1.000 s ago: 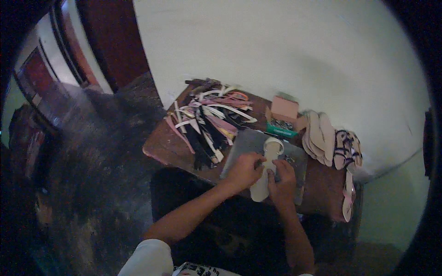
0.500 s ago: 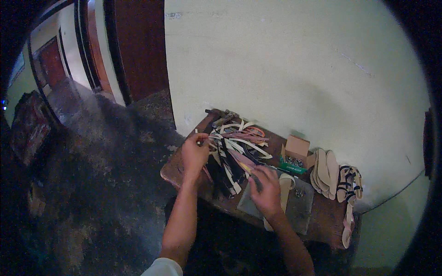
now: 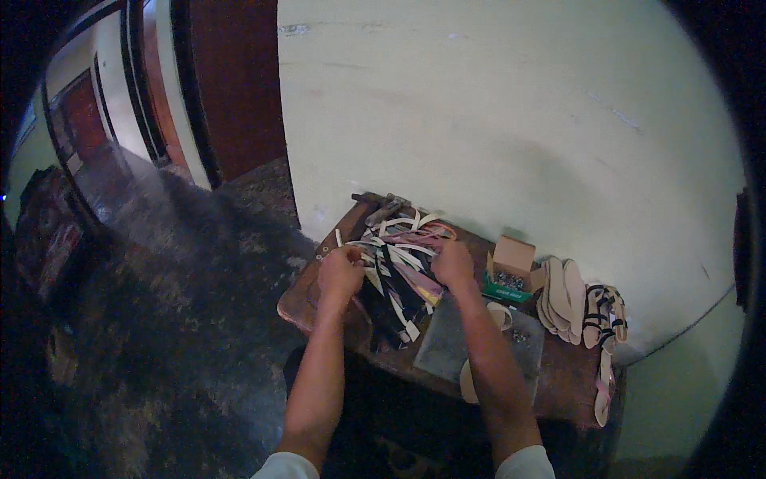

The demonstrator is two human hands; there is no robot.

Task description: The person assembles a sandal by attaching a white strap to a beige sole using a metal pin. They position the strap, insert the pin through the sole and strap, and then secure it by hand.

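A tangled heap of cream, black and pink straps (image 3: 403, 279) covers the left part of a low wooden table (image 3: 295, 302). My left hand (image 3: 341, 273) is at the heap's left edge, its fingers closed on a pale strap (image 3: 338, 238) whose end sticks up above them. At the right side of the heap is my right hand (image 3: 455, 265), fingers curled down among the straps; what they grip is hidden. Under my right forearm, a grey slab (image 3: 437, 351) bears a beige sandal sole (image 3: 468, 382), partly covered by the arm, and small metal bits (image 3: 520, 337).
An open green and brown box (image 3: 511, 271) of small metal pieces stands behind the slab. Beige soles (image 3: 565, 299) and black-strapped sandals (image 3: 604, 315) lie to its right. Worn hand tools (image 3: 386, 209) rest at the far left corner, close to the wall (image 3: 479, 104).
My right hand has moved away from me, from above the slab to the right side of the strap heap. My left hand has shifted slightly nearer, and the pale strap now stands up above it.
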